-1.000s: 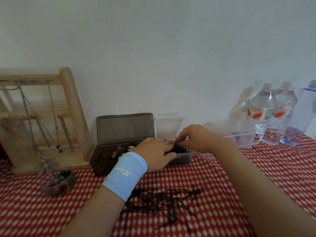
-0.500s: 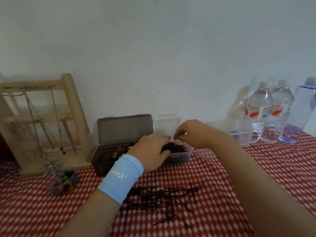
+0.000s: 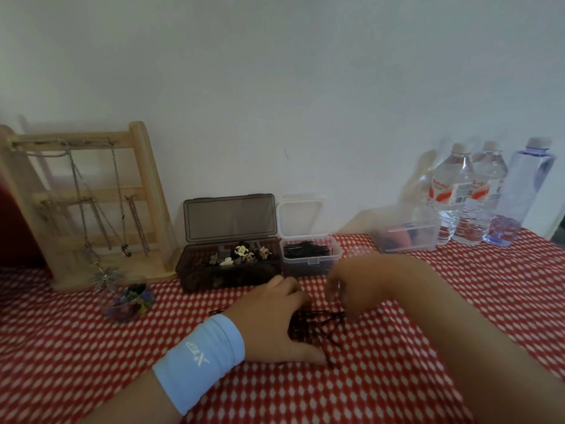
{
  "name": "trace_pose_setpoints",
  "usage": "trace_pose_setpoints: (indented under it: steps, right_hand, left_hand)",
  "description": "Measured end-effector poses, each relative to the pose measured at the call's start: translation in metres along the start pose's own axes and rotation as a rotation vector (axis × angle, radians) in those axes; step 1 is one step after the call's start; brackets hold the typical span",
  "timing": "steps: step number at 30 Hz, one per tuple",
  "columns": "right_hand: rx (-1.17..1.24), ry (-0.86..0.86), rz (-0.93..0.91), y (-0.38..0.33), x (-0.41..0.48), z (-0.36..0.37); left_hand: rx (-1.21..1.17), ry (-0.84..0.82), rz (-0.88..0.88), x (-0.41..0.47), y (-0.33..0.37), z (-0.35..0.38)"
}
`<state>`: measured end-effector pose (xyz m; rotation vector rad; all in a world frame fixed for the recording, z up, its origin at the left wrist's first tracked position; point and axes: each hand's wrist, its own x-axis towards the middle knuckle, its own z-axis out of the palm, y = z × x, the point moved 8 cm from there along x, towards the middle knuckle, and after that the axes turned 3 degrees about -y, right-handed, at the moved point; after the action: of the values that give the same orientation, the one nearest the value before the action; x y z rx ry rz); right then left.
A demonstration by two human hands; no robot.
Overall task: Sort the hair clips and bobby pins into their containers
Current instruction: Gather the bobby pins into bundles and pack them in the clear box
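Observation:
A loose pile of black bobby pins [image 3: 321, 324] lies on the red-and-white cloth in front of me. My left hand [image 3: 269, 319], with a light blue wristband, rests palm down on the pile's left side, covering part of it. My right hand [image 3: 351, 286] hovers over the pile's right side with its fingertips bent down onto the pins; motion blur hides its grip. Behind the hands, a dark box [image 3: 229, 278] with its lid up holds small hair clips. Beside it, a small clear container [image 3: 308, 264] holds bobby pins.
A wooden jewellery stand [image 3: 149, 185] with hanging chains is at the left, with a small bowl of colourful bits [image 3: 130, 301] in front of it. A clear tub [image 3: 406, 237] and three water bottles [image 3: 452, 194] line the wall at the right.
Both hands have pulled back from the clear container to the pile of bobby pins on the cloth. The containers now show fully.

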<state>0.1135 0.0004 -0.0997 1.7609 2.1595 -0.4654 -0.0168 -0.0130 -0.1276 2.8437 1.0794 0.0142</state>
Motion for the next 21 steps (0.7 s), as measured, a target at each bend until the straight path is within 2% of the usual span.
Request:
trace_pose_setpoints:
  steps: [6,10,14,18,21]
  right_hand:
    - [0.076,0.134,-0.042,-0.013,0.001,0.009]
    - [0.175,0.166,-0.101,-0.017,-0.009,0.009]
    - [0.265,0.138,-0.058,-0.023,-0.019,0.014]
    - [0.128,0.128,-0.025,-0.038,-0.025,0.02]
    - [0.143,0.161,-0.052,-0.041,-0.022,0.022]
  left_hand:
    - [-0.195,0.052,0.076,-0.006,0.004,-0.003]
    - [-0.276,0.066,0.102,-0.012,-0.005,-0.002]
    - [-0.305,0.08,0.09,-0.013,-0.008,-0.002]
    - [-0.321,0.08,0.096,-0.015,-0.007,-0.003]
    - [-0.385,0.088,0.099,-0.015,-0.009,-0.006]
